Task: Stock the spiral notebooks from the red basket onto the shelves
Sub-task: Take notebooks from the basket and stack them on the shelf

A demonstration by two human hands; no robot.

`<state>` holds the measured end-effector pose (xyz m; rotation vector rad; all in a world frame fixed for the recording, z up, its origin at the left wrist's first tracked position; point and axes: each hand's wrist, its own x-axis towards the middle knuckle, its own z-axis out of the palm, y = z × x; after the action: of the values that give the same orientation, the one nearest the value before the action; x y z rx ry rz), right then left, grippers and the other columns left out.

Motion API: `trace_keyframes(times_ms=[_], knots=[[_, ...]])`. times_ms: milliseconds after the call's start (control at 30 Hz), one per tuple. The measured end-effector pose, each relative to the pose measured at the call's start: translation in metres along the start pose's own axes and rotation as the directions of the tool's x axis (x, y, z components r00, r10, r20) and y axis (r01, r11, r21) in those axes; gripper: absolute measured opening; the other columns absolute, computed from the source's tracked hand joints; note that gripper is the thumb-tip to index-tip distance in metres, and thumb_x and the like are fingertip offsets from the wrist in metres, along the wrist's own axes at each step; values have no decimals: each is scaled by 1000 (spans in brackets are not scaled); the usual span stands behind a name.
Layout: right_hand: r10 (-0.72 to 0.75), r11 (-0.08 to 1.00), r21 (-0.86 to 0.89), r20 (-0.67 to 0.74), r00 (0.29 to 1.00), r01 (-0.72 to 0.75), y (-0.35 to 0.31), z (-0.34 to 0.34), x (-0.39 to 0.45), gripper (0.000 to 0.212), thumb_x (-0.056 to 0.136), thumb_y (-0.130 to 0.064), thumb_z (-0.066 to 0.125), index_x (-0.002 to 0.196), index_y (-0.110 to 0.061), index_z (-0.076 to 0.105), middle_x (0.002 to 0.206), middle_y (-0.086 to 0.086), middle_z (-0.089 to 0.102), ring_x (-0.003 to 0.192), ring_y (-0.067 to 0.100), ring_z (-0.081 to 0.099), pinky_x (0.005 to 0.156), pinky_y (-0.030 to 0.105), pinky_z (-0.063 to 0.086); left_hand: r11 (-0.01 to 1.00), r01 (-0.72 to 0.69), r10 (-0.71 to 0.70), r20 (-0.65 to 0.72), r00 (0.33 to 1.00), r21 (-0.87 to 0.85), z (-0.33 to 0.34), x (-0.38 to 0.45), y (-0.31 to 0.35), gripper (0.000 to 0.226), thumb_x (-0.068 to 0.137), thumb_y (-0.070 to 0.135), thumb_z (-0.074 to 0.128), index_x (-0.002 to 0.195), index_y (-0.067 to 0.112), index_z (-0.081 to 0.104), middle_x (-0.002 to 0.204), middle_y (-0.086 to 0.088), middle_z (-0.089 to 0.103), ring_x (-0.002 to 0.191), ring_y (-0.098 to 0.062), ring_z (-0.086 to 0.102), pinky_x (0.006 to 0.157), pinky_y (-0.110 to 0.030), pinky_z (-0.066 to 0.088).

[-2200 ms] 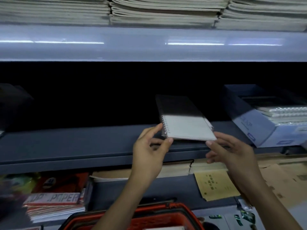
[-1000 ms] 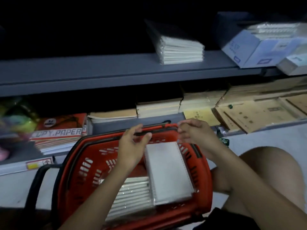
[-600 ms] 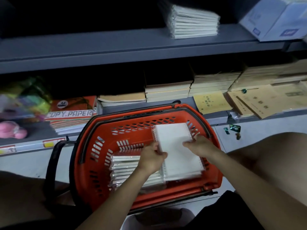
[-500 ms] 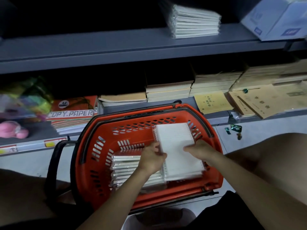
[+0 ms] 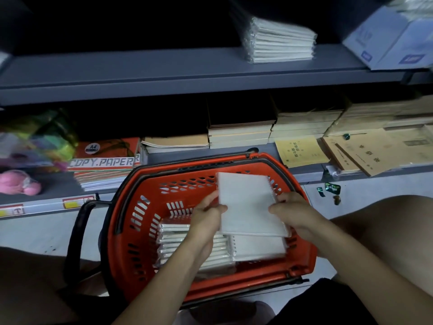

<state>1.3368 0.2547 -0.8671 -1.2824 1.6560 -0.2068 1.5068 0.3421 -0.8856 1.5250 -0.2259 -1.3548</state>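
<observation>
A white spiral notebook (image 5: pixel 248 205) is held tilted above the red basket (image 5: pixel 138 231). My left hand (image 5: pixel 207 214) grips its left edge and my right hand (image 5: pixel 291 213) grips its right edge, where the spiral binding runs. Beneath it, more wrapped white spiral notebooks (image 5: pixel 257 248) lie in the basket, with another stack (image 5: pixel 173 240) to their left. A stack of the same notebooks (image 5: pixel 278 42) sits on the grey shelf (image 5: pixel 164 71) above.
The lower shelf holds copy paper packs (image 5: pixel 103 163), tan exercise books (image 5: pixel 239 133) and yellow booklets (image 5: pixel 300 151). A blue-white box (image 5: pixel 393 41) stands at the upper shelf's right end. My bare knee (image 5: pixel 386 221) is to the right; small wrappers (image 5: pixel 331 188) lie on the floor.
The hands left the stack on the shelf, came down into the basket, took the top notebook by both edges and lifted it off the pile.
</observation>
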Motion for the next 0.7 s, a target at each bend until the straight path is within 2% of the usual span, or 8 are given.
trace_keyframes(times_ms=[67,133,200,300,400,467,600,700], knots=[[-34,994,107,-7,999,35,-11,-8,-11,18,88,4,59,102,12,66,88,14,61,81,25,59,73,33,45,999,-27,29,39,999,-44,-3,-6,19,40,88,-2,51,112,21,73,106,-2,78,94,-22,72,72,-35,58],[-49,962,268,-9,999,49,-26,-17,-26,15,91,4,61,104,3,66,97,11,66,93,26,62,89,39,50,994,-94,98,90,991,-47,-6,-14,35,42,86,3,46,114,19,74,113,-6,76,96,-28,71,62,-37,58],[-84,900,431,13,996,70,-39,-27,-41,23,93,4,59,113,-5,66,103,9,71,100,27,67,99,44,52,988,-137,146,156,977,-65,-8,-23,47,47,87,4,44,121,22,71,120,-7,73,91,-28,70,54,-33,56],[-211,803,582,78,974,128,-54,-44,-60,39,96,3,54,123,-21,67,108,2,75,99,26,71,74,42,61,966,-192,238,308,921,-171,-9,-34,65,57,90,-1,40,136,27,60,130,-4,68,89,-27,66,46,-29,53],[-389,719,677,209,897,154,-65,-63,-73,54,97,4,50,137,-32,57,123,2,72,100,31,70,53,35,61,920,-215,334,368,868,-327,-9,-42,88,55,95,-4,44,143,24,51,138,-1,63,95,-24,65,47,-31,56],[-482,673,713,217,849,200,-72,-72,-77,55,96,3,51,140,-30,53,124,8,71,93,29,70,52,30,60,892,-222,375,371,849,-393,-7,-47,101,53,94,1,51,143,22,49,138,-3,63,96,-23,67,49,-32,59],[-496,557,791,72,865,254,-88,-70,-78,34,95,-1,54,128,-3,59,119,19,72,77,25,71,50,26,58,861,-262,429,346,834,-436,-1,-52,122,48,91,8,54,139,14,54,135,-7,65,88,-19,71,51,-28,60],[-494,502,815,-3,869,288,-94,-68,-76,34,94,-4,55,128,-3,60,115,15,74,73,28,70,55,28,59,862,-281,436,332,836,-423,4,-53,133,47,89,9,56,136,14,56,128,-8,69,86,-19,72,53,-28,60]])
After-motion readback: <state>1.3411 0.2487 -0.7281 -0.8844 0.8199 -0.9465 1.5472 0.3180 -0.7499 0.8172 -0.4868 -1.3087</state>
